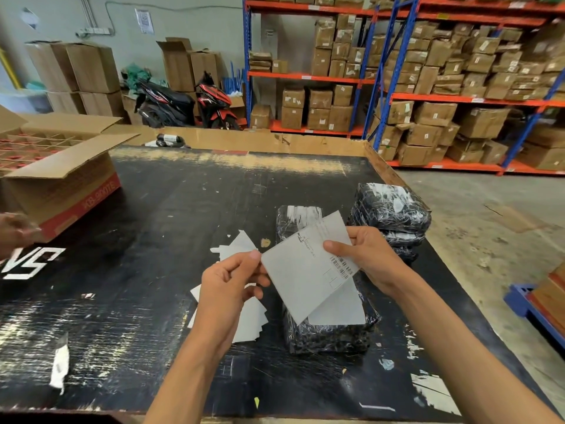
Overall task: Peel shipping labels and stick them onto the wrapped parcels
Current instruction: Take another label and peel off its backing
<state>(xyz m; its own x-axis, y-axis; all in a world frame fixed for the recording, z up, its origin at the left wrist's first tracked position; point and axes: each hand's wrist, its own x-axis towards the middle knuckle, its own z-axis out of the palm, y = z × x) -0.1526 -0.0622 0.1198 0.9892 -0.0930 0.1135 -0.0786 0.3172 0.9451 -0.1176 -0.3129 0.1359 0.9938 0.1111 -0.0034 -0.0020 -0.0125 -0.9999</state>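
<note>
Label sheet (308,270) is sitting between my two hands, held up over the black table (171,215). I am pinching its left corner with my left hand (227,289), thumb and forefinger closed on the edge, and my right hand (367,255) is gripping the right side, thumb lying across the paper just above the barcode. Whether the label is already parting from its backing I am not managing to tell, though a second pale layer is showing below the sheet's lower edge. Print on it is too faint to read. Under the sheet a wrapped parcel (327,338) in black plastic is lying mostly covered, with another parcel (298,217) behind it poking out above. To the right a stack of wrapped parcels (393,215) is standing, its lower ones hidden by my right wrist. Loose white sheets (241,246) are lying under my left hand, partly hidden. At the left edge someone else's hand (15,231) is blurring, cut off, beside an open carton (61,185)
</note>
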